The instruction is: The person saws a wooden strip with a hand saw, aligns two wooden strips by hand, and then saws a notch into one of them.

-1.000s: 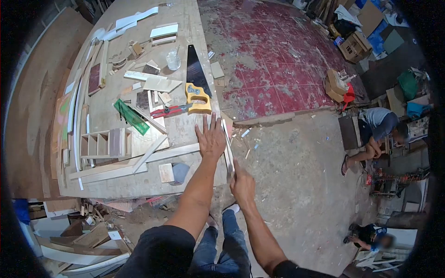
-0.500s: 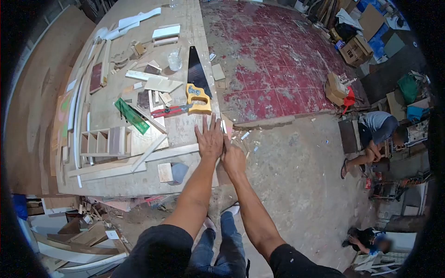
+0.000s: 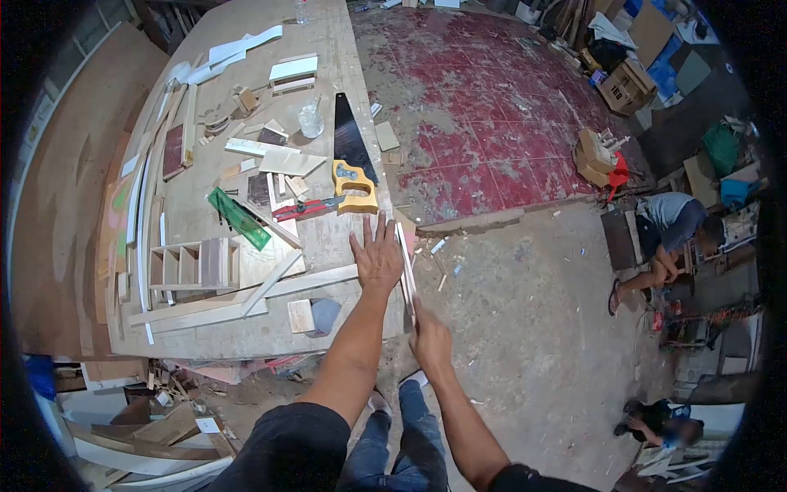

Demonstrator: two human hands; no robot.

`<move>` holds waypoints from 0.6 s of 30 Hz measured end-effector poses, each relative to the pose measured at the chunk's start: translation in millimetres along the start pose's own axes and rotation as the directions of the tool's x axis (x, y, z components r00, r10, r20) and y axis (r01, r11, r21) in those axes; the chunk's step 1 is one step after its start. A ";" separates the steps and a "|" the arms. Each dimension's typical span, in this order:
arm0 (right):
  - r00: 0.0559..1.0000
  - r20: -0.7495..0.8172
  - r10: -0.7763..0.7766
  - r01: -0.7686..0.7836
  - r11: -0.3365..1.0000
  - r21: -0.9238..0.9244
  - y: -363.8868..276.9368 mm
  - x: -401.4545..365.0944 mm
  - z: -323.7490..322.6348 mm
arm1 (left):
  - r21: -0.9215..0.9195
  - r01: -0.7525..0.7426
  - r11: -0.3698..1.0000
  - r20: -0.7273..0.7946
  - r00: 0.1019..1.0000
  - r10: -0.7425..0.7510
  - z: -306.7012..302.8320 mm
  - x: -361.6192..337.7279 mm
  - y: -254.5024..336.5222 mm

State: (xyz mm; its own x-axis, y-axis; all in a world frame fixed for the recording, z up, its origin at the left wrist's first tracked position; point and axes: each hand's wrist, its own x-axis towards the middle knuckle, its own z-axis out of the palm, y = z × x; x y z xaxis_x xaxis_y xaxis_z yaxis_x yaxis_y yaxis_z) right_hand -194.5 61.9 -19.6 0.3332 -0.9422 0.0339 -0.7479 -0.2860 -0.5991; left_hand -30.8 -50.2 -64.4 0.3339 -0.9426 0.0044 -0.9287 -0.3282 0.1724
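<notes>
My left hand (image 3: 379, 261) lies flat with spread fingers on the right edge of the workbench (image 3: 328, 246), just below the yellow handle of a handsaw (image 3: 356, 187). Beside it, a thin pale strip (image 3: 405, 261) runs along the bench edge. My right hand (image 3: 430, 334) is closed at the near end of this strip, its thumb side against it; what its fingers wrap round is hidden. Red-handled pliers (image 3: 302, 209) rest left of the saw. A long pale board (image 3: 316, 280) reaches to my left wrist.
On the bench are a small compartmented box (image 3: 193, 266), a green packet (image 3: 238, 220), a plastic cup (image 3: 311, 120) and wood offcuts. Two people sit at the right, one bent forward (image 3: 676, 225), another lower down (image 3: 662, 424). A cardboard box (image 3: 627, 86) stands at the upper right.
My right hand has slid back towards my body, away from my left hand, baring more of the pale strip. My left hand stays flat at the bench edge. The view has shifted slightly.
</notes>
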 end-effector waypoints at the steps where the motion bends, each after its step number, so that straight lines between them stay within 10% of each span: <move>1: 1.000 0.006 -0.014 0.014 1.000 -0.011 4.8 5.3 -0.3 | -0.014 -0.007 1.000 -0.007 1.000 0.007 -2.6 -1.4 0.6; 18: 1.000 0.000 -0.030 0.030 0.999 -0.032 11.6 82.6 34.6 | -0.026 -0.034 0.999 -0.052 0.998 0.033 -3.7 -2.3 -0.1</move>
State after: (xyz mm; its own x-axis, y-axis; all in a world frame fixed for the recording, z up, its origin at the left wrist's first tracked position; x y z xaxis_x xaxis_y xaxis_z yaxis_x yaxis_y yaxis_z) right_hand -155.7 -13.2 -51.4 0.3559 -0.9331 0.0518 -0.7552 -0.3198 -0.5722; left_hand -30.9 -47.7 -60.8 0.3111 -0.9484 0.0617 -0.9352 -0.2939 0.1975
